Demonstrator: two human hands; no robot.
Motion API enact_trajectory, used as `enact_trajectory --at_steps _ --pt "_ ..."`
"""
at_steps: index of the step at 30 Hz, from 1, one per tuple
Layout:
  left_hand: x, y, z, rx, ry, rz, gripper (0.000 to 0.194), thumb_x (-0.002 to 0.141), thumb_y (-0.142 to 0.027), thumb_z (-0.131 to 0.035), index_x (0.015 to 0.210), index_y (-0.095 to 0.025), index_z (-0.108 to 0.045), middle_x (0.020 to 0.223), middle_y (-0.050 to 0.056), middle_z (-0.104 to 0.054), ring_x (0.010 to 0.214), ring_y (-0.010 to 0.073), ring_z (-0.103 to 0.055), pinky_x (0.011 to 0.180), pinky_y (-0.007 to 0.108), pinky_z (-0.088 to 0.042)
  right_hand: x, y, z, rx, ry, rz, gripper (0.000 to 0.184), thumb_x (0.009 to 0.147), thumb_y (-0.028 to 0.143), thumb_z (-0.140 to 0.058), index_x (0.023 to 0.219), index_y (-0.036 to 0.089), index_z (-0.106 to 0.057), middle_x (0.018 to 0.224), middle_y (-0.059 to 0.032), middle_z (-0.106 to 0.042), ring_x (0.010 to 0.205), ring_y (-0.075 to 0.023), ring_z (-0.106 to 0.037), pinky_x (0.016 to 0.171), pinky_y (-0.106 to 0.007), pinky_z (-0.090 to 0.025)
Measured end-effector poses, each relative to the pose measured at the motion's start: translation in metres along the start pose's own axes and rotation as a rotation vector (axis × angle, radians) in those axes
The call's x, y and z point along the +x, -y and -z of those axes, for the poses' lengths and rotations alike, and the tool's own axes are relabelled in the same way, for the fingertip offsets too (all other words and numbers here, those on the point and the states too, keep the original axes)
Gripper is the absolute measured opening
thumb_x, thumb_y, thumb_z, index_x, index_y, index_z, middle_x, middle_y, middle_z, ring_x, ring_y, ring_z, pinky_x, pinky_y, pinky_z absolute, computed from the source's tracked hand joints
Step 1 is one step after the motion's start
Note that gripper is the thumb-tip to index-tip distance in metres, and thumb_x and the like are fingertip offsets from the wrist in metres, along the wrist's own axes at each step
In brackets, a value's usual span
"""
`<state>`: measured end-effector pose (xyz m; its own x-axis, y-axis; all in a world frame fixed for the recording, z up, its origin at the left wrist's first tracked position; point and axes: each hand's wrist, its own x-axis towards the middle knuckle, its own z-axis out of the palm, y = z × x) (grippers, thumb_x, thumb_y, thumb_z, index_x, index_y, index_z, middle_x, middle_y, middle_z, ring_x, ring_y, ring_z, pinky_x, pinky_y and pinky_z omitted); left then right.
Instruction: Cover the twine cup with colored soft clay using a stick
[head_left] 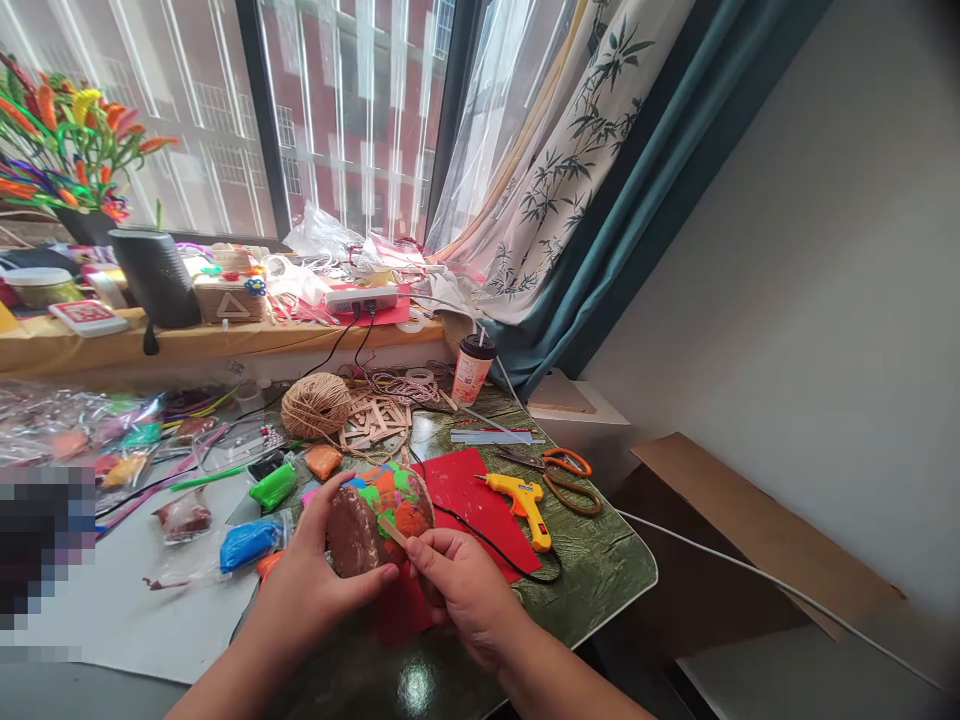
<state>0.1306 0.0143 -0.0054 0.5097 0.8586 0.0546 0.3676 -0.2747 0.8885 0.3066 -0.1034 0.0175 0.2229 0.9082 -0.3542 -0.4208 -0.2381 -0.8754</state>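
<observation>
My left hand (pixel 311 560) grips a rounded, clay-covered object (pixel 352 532), brown on its near face and patched in green, orange, blue and purple along its side. Between the thumb and fingers of my right hand (pixel 466 588) is a flat wooden craft stick (pixel 394 533), its tip against the coloured side of the object. Under both hands lies a red sheet (pixel 461 480). Close by on the left are packs of blue clay (pixel 251 543), green clay (pixel 274 486) and orange clay (pixel 324 461). The object's underside is hidden.
A yellow glue gun (pixel 521 500) with a black cord and orange-handled scissors (pixel 571 480) lie to the right. Farther back are a twine ball (pixel 315 405), loose wooden sticks (pixel 375 420) and a lidded paper cup (pixel 474 370). A white cable (pixel 750 575) runs past the table's right edge.
</observation>
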Motion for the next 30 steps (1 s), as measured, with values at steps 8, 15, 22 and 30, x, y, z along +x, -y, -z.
enact_trajectory --at_steps 8,15,22,30 --pt "0.000 -0.006 -0.004 -0.037 0.011 0.010 0.108 0.071 -0.057 -0.090 0.162 -0.031 -0.039 0.163 0.016 -0.056 0.148 0.0418 -0.057 0.122 0.062 -0.045 -0.001 0.004 0.006 -0.124 0.004 0.023 0.074 0.057 0.089 -0.086 0.068 0.020 -0.062 0.044 0.0107 -0.045 0.037 -0.0066 -0.033 0.036 -0.022 -0.023" --pt "0.002 -0.012 -0.003 -0.072 0.024 0.060 0.110 0.066 -0.052 -0.090 0.160 -0.026 -0.041 0.164 0.018 -0.055 0.150 0.0439 -0.054 0.124 0.064 -0.042 -0.002 -0.002 0.005 -0.141 -0.016 0.030 0.075 0.058 0.091 -0.084 0.068 0.021 -0.061 0.046 0.0102 -0.045 0.039 -0.0068 -0.031 0.038 -0.023 -0.022" --pt "0.006 -0.004 -0.003 -0.115 0.016 0.115 0.117 0.064 -0.058 -0.093 0.162 -0.025 -0.038 0.164 0.020 -0.055 0.148 0.0432 -0.056 0.125 0.061 -0.042 -0.003 -0.007 -0.001 -0.146 -0.051 0.074 0.075 0.062 0.092 -0.081 0.069 0.020 -0.062 0.052 0.0080 -0.046 0.045 -0.0078 -0.032 0.044 -0.025 -0.023" --pt "0.008 0.005 -0.005 -0.183 -0.013 0.111 0.113 0.066 -0.057 -0.095 0.161 -0.024 -0.044 0.160 0.021 -0.059 0.143 0.0431 -0.062 0.119 0.060 -0.050 -0.003 -0.012 0.001 -0.168 -0.051 0.079 0.074 0.064 0.092 -0.080 0.069 0.020 -0.062 0.051 0.0077 -0.044 0.047 -0.0089 -0.032 0.045 -0.025 -0.022"
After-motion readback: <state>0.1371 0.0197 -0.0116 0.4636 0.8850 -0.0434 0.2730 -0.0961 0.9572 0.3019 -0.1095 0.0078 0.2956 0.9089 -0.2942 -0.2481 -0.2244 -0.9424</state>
